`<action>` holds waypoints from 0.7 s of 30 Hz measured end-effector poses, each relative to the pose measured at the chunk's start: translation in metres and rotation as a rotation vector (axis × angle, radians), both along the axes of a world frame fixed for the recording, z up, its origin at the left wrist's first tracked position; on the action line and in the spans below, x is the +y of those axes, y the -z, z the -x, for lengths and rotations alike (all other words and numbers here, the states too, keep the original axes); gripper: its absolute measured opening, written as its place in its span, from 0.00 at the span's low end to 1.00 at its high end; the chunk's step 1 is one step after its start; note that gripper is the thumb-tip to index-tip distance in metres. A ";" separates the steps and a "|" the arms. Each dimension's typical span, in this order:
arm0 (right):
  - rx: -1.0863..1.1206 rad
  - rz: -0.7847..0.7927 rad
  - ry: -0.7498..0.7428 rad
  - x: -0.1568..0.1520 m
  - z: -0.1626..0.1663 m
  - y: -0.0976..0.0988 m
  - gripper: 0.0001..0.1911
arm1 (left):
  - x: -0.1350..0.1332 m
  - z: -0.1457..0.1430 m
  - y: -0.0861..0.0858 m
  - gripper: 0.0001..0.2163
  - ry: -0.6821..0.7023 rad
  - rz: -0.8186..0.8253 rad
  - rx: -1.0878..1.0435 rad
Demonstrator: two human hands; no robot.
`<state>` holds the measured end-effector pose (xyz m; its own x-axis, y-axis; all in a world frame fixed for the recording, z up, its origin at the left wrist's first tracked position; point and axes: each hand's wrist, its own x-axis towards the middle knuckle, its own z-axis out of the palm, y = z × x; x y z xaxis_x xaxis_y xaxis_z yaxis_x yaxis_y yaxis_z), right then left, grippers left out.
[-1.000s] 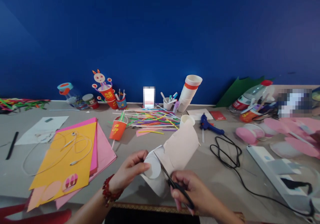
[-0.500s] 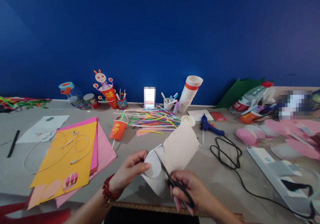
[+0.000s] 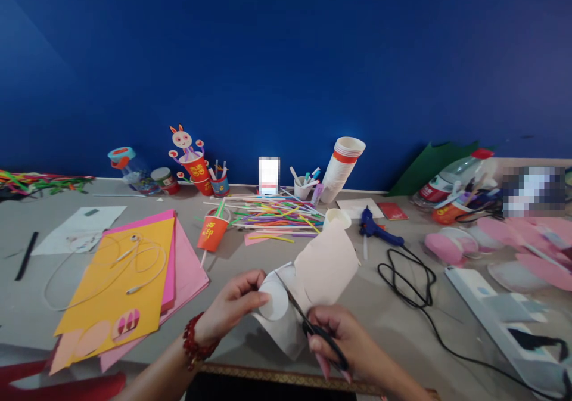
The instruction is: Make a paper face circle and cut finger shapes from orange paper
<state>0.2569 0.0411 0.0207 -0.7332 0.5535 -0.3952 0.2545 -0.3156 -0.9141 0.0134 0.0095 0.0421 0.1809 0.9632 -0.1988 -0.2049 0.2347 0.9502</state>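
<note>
My left hand [image 3: 245, 298] pinches a white paper disc [image 3: 273, 301] together with a sheet of white paper [image 3: 286, 332] behind it, thumb on top. My right hand [image 3: 333, 335] has its fingers through the black handles of a pair of scissors [image 3: 297, 307]. The blades point up and left, beside the disc's right edge and across the white paper. Just beyond them lies a pale pink sheet [image 3: 328, 264] with a cut edge. How far the blades are parted is hard to see.
Colourful sticks [image 3: 277, 213] lie in a heap beyond my hands. A red paper cup [image 3: 211, 232] leans to the left, near stacked coloured sheets [image 3: 129, 270] with earphones on top. To the right are a blue glue gun [image 3: 378, 229], its black cord, and a power strip [image 3: 496, 323].
The scissors and my right hand have shifted very slightly. My left hand keeps its pinch on the disc and paper. The whole view has moved a little.
</note>
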 end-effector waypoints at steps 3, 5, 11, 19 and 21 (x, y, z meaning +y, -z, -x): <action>0.014 -0.028 -0.003 0.001 0.000 -0.002 0.30 | 0.001 0.001 -0.001 0.15 0.004 -0.019 0.017; 0.020 -0.041 -0.002 0.002 0.000 -0.001 0.31 | 0.001 0.002 0.000 0.15 0.009 -0.020 0.014; 0.019 -0.046 0.011 0.000 -0.001 0.001 0.31 | 0.001 0.002 0.000 0.15 0.005 -0.007 -0.007; 0.038 -0.055 0.043 -0.002 -0.002 -0.002 0.32 | 0.002 0.000 -0.005 0.15 0.002 -0.034 -0.013; 0.052 -0.061 0.059 -0.001 -0.001 -0.004 0.32 | 0.003 0.000 -0.006 0.15 0.004 -0.035 -0.013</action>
<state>0.2581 0.0398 0.0249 -0.7175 0.6179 -0.3216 0.1886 -0.2721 -0.9436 0.0131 0.0125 0.0481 0.1873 0.9687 -0.1630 -0.2163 0.2025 0.9551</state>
